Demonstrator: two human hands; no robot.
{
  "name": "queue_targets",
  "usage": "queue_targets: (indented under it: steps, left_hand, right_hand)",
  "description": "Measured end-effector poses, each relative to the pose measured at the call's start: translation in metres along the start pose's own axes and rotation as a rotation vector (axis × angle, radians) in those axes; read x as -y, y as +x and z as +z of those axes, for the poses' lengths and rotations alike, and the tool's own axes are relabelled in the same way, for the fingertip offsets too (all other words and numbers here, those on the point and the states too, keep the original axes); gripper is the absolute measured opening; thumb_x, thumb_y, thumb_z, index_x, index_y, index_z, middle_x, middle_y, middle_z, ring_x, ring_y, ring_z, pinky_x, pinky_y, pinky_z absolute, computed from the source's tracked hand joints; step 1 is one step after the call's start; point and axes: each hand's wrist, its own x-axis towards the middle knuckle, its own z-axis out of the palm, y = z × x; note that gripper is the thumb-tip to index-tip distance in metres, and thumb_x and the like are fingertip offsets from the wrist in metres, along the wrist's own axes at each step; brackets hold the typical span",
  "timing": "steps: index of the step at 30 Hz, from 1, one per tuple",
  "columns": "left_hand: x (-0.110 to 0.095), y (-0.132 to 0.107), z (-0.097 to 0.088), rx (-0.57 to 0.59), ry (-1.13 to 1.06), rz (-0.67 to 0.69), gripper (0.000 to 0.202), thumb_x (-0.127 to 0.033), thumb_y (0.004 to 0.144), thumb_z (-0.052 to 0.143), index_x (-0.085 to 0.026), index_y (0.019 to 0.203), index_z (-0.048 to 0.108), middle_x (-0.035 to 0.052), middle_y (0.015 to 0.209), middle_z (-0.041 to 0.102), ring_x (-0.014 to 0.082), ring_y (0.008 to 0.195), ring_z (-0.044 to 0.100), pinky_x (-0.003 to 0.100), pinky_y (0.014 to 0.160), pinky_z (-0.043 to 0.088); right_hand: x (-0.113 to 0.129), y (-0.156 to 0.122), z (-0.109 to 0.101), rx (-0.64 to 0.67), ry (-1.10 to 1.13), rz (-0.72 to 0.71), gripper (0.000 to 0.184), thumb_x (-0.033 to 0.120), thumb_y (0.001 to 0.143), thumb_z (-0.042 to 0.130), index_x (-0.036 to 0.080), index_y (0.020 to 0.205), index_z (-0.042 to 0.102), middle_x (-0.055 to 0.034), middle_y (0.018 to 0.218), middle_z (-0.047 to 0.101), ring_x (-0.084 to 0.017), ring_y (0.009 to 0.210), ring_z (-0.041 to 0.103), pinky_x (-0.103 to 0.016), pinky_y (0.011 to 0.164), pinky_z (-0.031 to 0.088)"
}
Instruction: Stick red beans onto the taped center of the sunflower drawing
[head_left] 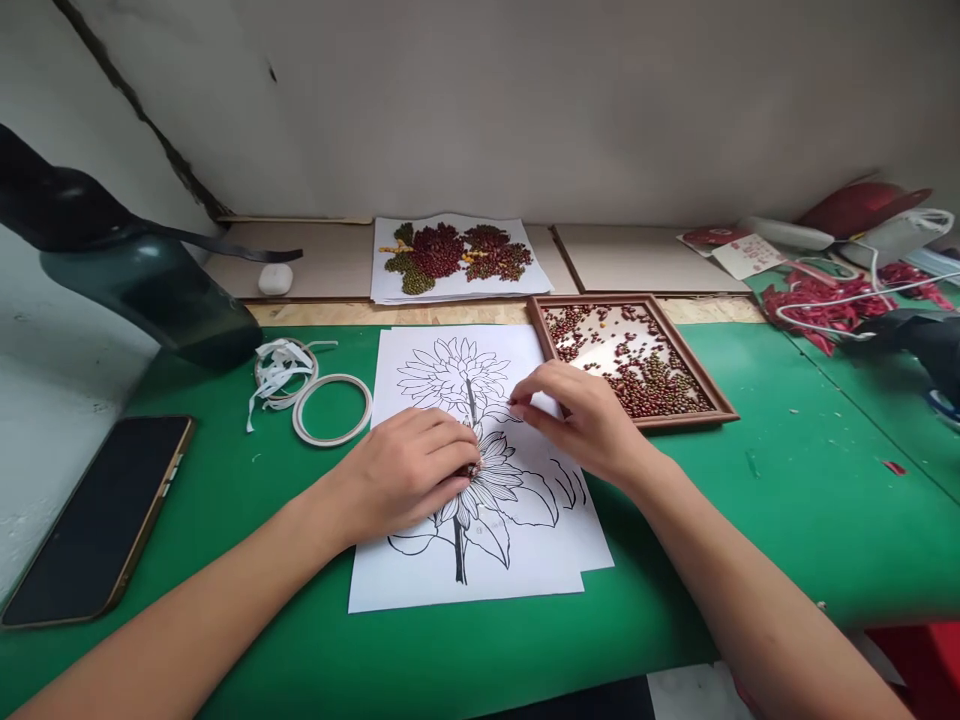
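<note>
Green desk (787,500) under a grey wall: the flower drawing (525,540) lies at centre, its long axis running six to twelve o'clock, blooms toward twelve. The left hand (409,470) curls onto seeds (474,467) at the lower bloom's middle; I cannot tell whether it grips any. The right hand (585,415) is pinched shut on something too small to tell. Seed-laying seems underway, and another seed calls for a fine pinch from the tray (720,405) at two o'clock.

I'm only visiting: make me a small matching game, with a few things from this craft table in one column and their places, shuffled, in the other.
1 phone
2 tape ring
3 finished bean picture
4 wooden tray

a right of the flower drawing, holding loose beans
b farthest back
c far left, screen dark
d just left of the flower drawing

Pairs: 1-c, 2-d, 3-b, 4-a
</note>
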Motion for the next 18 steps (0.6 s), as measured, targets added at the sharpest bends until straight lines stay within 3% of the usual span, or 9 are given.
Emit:
queue_targets:
  steps: [3,6,18]
  left_hand:
    - [0.002,-0.001,-0.003,0.021,-0.017,-0.056,0.014,-0.026,0.101,0.062,-0.017,0.112,0.064,0.0091,0.119,0.072,0.0238,0.11,0.066,0.039,0.088,0.054]
    - [0.005,-0.002,-0.004,0.034,-0.012,-0.078,0.012,-0.028,0.1,0.064,-0.018,0.107,0.064,0.0068,0.117,0.071,0.0234,0.108,0.065,0.039,0.087,0.052]
    - [0.008,-0.005,-0.001,0.037,0.005,-0.069,0.013,-0.029,0.103,0.06,-0.019,0.104,0.067,0.0066,0.113,0.072,0.0231,0.107,0.063,0.038,0.088,0.05]
  right_hand:
    - [0.013,0.0,0.006,0.183,0.077,-0.083,0.008,0.021,0.103,0.061,0.021,0.101,0.069,-0.0044,0.09,0.072,-0.019,0.085,0.063,-0.034,0.073,0.05]
    - [0.023,-0.001,0.013,0.246,0.044,-0.118,0.012,0.02,0.104,0.059,0.02,0.104,0.07,-0.0057,0.09,0.071,-0.02,0.085,0.06,-0.034,0.072,0.048]
    - [0.033,-0.007,0.024,0.21,-0.103,-0.192,0.02,0.017,0.105,0.055,0.018,0.102,0.075,-0.0082,0.089,0.073,-0.021,0.082,0.061,-0.035,0.07,0.05]
